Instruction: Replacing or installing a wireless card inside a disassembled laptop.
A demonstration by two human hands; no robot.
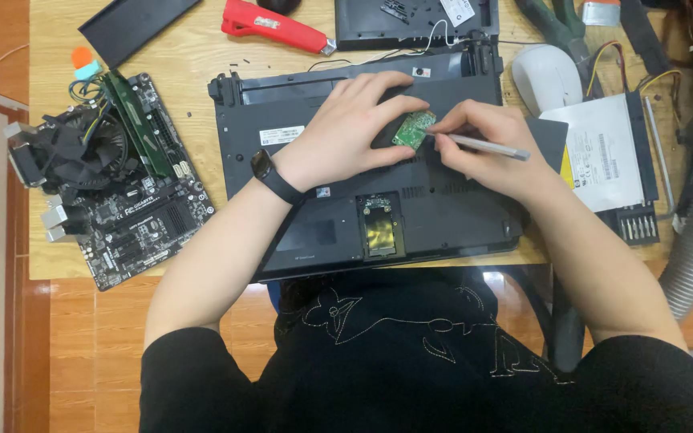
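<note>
Green circuit card (413,129) lies tilted on the upturned black laptop (443,208), pinched by left hand (346,132). Right hand (487,148) is closed around a grey screwdriver (487,147), tip at the card. Wooden worktop (194,56) beneath.

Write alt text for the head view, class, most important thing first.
Two hands work on an upturned black laptop: the left hand steadies a small green circuit card, the right hand holds a slim silver tool to it. A desktop motherboard lies alongside.

I look down on a computer repair bench: an upturned laptop (362,184) on a wooden table (194,60), beside a bare motherboard (126,200), optical drive (603,152) and cutter (274,26).
</note>
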